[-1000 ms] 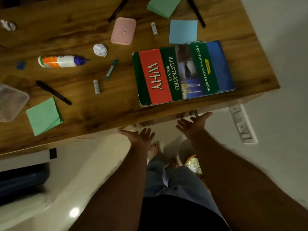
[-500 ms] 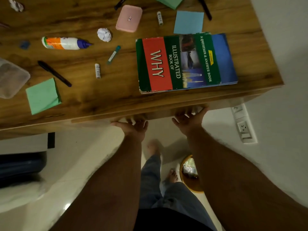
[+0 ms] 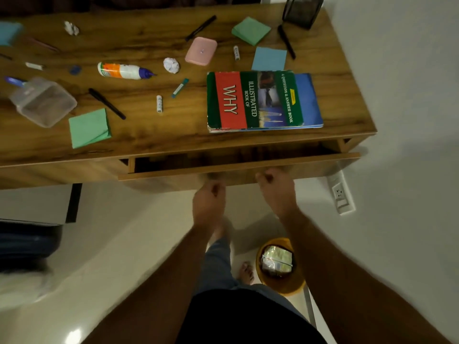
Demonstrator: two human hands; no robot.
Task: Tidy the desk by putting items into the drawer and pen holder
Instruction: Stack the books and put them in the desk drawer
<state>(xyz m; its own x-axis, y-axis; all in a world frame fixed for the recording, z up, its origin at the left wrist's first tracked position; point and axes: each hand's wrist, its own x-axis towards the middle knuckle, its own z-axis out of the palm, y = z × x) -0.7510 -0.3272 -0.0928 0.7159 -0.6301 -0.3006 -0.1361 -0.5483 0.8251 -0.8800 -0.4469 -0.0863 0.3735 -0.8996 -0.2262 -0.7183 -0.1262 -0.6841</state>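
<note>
With fingers curled under its lower edge, the left hand (image 3: 208, 202) and right hand (image 3: 277, 192) grip the front panel of the wooden desk drawer (image 3: 238, 167), which stands slightly open. Above the drawer lies the green-and-red illustrated hardcover book (image 3: 258, 101); the black mesh pen holder (image 3: 303, 11) stands well beyond it, at the desk's far corner.

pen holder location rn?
Head view: the black mesh pen holder stands at the desk's far right corner, just beyond a black pen and green sticky pad.
</note>
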